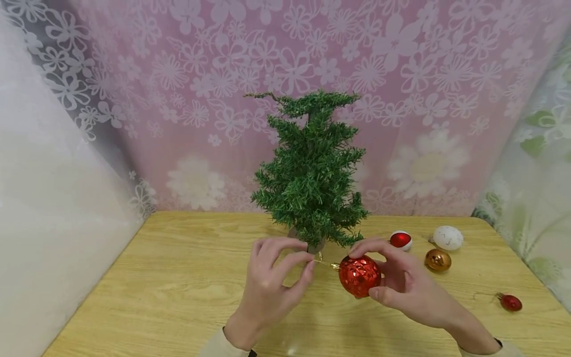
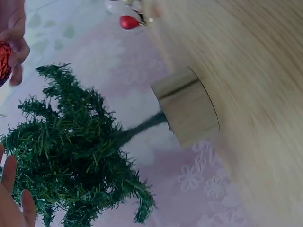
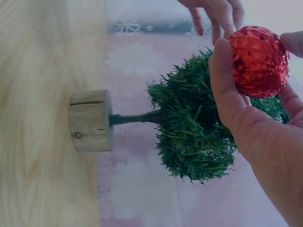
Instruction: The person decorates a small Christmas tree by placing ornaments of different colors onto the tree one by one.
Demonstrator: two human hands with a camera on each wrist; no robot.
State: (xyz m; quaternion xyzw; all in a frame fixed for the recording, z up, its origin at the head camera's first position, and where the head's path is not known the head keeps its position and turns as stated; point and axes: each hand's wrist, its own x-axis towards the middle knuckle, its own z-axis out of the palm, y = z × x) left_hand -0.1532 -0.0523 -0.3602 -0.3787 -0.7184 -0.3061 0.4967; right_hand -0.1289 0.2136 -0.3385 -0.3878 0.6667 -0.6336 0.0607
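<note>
A shiny red faceted Christmas bauble [image 1: 359,276] is held in front of the tree by my right hand [image 1: 408,285], thumb below and fingers on top. From its gold cap a thin gold string [image 1: 322,262] runs left to my left hand [image 1: 274,280], whose thumb and fingertips pinch its end. Just behind both hands stands a small green artificial Christmas tree [image 1: 312,173]. Its round wooden base [image 3: 90,120] shows in the right wrist view. There the red bauble [image 3: 260,61] sits between the right thumb and fingers, the left hand [image 3: 220,14] close beyond it.
On the table's right side lie a red-and-white bauble [image 1: 400,240], a white speckled bauble [image 1: 448,238], a gold-brown bauble [image 1: 438,260] and a small dark red bauble [image 1: 510,302]. A pink flowered curtain [image 1: 200,148] hangs behind the wooden table [image 1: 178,287].
</note>
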